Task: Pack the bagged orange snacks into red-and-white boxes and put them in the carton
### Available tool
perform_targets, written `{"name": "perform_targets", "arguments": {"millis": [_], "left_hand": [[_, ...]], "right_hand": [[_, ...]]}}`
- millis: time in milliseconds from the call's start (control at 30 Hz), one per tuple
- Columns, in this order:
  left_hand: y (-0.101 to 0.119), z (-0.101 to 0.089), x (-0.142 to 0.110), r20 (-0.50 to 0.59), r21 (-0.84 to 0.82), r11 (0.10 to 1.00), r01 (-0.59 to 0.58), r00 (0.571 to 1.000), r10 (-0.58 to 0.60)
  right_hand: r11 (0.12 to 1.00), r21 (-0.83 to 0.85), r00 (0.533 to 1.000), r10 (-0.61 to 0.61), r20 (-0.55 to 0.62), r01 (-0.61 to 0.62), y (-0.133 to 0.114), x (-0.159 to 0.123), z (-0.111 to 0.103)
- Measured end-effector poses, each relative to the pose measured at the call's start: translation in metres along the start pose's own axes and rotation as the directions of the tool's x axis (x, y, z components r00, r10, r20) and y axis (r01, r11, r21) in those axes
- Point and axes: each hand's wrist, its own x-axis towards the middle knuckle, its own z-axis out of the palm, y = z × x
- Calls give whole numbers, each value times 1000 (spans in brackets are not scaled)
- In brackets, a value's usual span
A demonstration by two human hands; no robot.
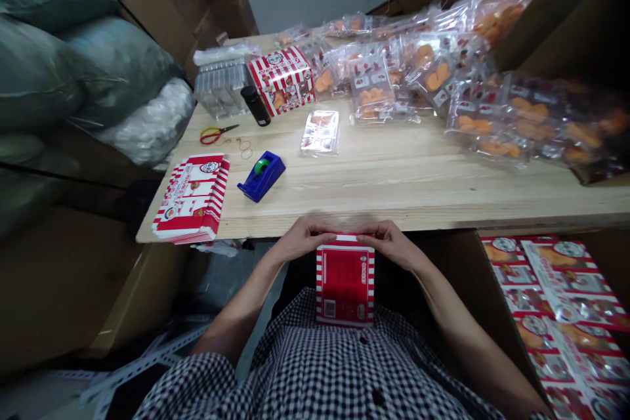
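Note:
A red and white striped cardboard box (345, 282) rests upright against my checked shirt, its printed back with a barcode facing up toward me. My left hand (308, 237) grips its top left corner, thumb along the upper edge. On the top right corner, my right hand (388, 241) pinches the same edge. The fingertips behind the box are hidden. Beyond my hands, a small clear packet (321, 132) with printed paper and an orange piece lies on the wooden table (384, 177).
At the left are a stack of red and white cards (191, 197), a blue tape dispenser (262, 176), scissors (216, 134) and a black bottle (256, 106). A striped box (283, 81) stands behind. Bagged orange pieces (374, 95) pile up at back right. A carton (566, 302) holds packed goods.

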Motion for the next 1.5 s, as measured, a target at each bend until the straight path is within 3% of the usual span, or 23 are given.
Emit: {"name": "perform_targets", "arguments": {"millis": [300,467,633,767,867,967,1033,1200,1500], "left_hand": [[-7,13,-13,-87,210,972,-108,988,128],[-8,19,-30,-32,314,922,-226,968,249],[-11,22,-41,-83,296,929,-224,963,258],[-9,22,-38,-75,253,941,-223,966,249],[-5,18,-32,-28,237,943,-235,968,249],[-1,14,-28,-32,249,945,-210,974,225],[-1,11,-27,-59,267,947,-181,977,203],[-6,9,-28,-120,243,961,-134,979,167],[-10,15,-32,-53,186,961,-203,975,216]], "right_hand": [[996,-83,999,-21,-48,17,12,-6,4],[950,-281,980,-170,-106,135,16,-24,11],[889,-378,960,-280,-2,259,9,-40,19],[964,-230,991,-134,18,134,-2,-39,10],[996,-87,992,26,121,-15,-12,-27,-4],[995,-52,978,95,188,-86,-16,-11,-10],[994,-46,982,106,155,-100,-13,-2,-7],[1000,-25,999,16,-30,-17,2,-7,12],[922,-309,971,-240,19,234,4,-45,13]]}}
